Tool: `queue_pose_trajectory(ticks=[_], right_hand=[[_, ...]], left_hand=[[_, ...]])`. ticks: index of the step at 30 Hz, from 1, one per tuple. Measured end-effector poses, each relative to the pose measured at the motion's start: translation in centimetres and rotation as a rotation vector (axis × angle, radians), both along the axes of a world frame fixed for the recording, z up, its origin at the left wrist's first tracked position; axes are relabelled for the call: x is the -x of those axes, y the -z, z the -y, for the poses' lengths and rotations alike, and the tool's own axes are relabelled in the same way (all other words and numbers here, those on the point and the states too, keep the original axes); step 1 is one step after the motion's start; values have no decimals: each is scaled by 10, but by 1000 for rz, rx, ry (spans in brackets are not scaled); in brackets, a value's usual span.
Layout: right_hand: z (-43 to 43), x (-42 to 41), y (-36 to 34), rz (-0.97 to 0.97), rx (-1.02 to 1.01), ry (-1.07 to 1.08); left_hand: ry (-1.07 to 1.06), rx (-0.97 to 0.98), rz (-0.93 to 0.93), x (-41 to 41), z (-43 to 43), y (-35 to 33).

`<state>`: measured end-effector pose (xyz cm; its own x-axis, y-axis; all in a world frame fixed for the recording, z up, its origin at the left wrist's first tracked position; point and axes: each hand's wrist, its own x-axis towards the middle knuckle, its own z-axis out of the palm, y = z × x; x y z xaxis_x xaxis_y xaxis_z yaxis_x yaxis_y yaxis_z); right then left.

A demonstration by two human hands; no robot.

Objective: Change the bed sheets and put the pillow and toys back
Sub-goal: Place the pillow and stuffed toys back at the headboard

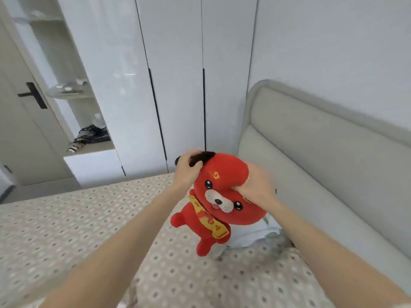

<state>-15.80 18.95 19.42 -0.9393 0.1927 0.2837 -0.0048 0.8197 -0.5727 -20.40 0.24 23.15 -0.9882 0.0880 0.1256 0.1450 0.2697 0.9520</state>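
A red plush dog toy with a white muzzle and a yellow sash (213,203) hangs from both hands above the head end of the bed, close to the grey padded headboard (311,152). The left hand (188,172) curls its fingers round the dark brown ear. The right hand (259,185) pinches a fold of the red head on the other side, and the stuffing dents under its fingers.

The toy looks light and soft, with limp limbs, so it will sag wherever it is held. A grip round the body would probably set it down straighter than the ears.

Its lower foot dangles over the dotted beige sheet (89,230), beside a white leaf-print pillow (253,237). Motion blur leaves it unclear whether the foot touches.
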Motion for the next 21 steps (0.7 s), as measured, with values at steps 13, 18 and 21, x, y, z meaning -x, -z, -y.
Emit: queue_pose_trajectory(ticks=[13, 18, 21], right_hand=[[-148, 31, 114, 298, 18, 536], [-180, 37, 158, 438, -51, 582], [-188, 35, 185, 503, -140, 581]], left_hand=[[182, 90, 215, 49, -112, 103], [263, 78, 282, 60, -155, 135], [292, 91, 316, 63, -177, 154]])
